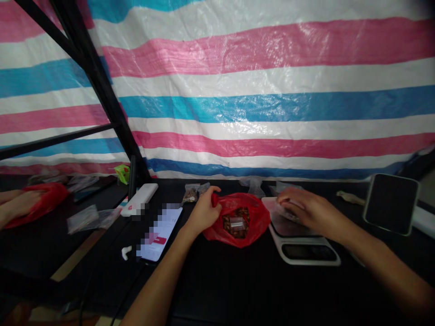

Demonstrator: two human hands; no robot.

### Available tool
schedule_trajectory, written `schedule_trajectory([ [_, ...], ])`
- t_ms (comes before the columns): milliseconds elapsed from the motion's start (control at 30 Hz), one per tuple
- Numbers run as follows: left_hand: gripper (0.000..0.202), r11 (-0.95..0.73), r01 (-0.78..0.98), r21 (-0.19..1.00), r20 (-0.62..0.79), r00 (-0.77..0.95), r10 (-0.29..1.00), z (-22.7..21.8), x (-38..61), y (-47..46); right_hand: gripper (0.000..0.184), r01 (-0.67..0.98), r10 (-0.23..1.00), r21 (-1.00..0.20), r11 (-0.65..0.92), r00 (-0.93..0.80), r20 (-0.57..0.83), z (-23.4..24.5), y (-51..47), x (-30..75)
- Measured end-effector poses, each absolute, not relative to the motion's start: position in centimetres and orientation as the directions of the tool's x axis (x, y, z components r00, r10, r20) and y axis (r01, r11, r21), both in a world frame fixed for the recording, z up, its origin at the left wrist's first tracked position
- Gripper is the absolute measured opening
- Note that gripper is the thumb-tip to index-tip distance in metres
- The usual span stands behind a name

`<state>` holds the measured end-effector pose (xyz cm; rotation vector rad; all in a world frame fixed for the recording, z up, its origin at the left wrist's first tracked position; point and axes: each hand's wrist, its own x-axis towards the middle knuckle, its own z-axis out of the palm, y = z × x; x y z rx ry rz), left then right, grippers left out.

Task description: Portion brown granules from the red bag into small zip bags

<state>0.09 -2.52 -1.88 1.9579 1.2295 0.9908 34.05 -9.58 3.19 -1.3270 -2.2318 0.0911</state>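
Note:
My left hand [204, 213] is shut on the rim of a red plastic bag [238, 228], whose open mouth shows brown chunks [234, 225] and a small clear packet [237, 224]. To its right stands a white digital kitchen scale [306, 253]. My right hand [311, 209] is over the scale's platform, its fingers curled on a clear plastic bag [285, 209]. The hand and bag hide much of the platform. At the far left, another person's hand [18, 203] rests on a second red bag [49, 203].
A black table holds a pixelated phone [159, 233], a white power bank [139, 199], a white earbud [126, 252], and small bags of brown pieces [190, 194]. A dark tablet on a stand [390, 203] sits at the right. A striped tarp [258, 108] and black metal frame [102, 86] rise behind.

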Motion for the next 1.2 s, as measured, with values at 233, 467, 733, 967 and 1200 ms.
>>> schedule_trajectory([
  [233, 0.031, -0.142, 0.215, 0.966, 0.149, -0.013, 0.989, -1.3, 0.4, -1.9, 0.033, 0.773, 0.826, -0.476, 0.418, -0.106, 0.554, 1.0, -8.9, 34.5],
  [467, 0.027, -0.175, 0.481, 0.859, 0.257, -0.110, 0.960, -0.8, 0.0, -2.4, 0.027, 0.765, 0.753, -0.570, 0.300, 0.177, 0.633, 0.1, -9.6, 38.5],
  [733, 0.038, -0.089, 0.649, 0.756, 0.332, -0.262, 0.906, 0.0, -0.9, -3.0, 0.031, 0.737, 0.835, -0.581, 0.346, 0.042, 0.549, 0.1, -10.6, 38.0],
  [967, 0.036, -0.107, 0.641, 0.760, 0.387, -0.313, 0.867, -0.5, -1.3, -2.6, 0.048, 0.772, 0.863, -0.466, 0.432, -0.205, 0.461, -0.2, -10.7, 36.3],
  [1200, 0.036, -0.099, 0.638, 0.764, 0.372, -0.309, 0.875, -0.6, -1.2, -2.5, 0.067, 0.811, 0.857, -0.384, 0.441, -0.253, 0.450, -1.0, -10.5, 35.6],
])
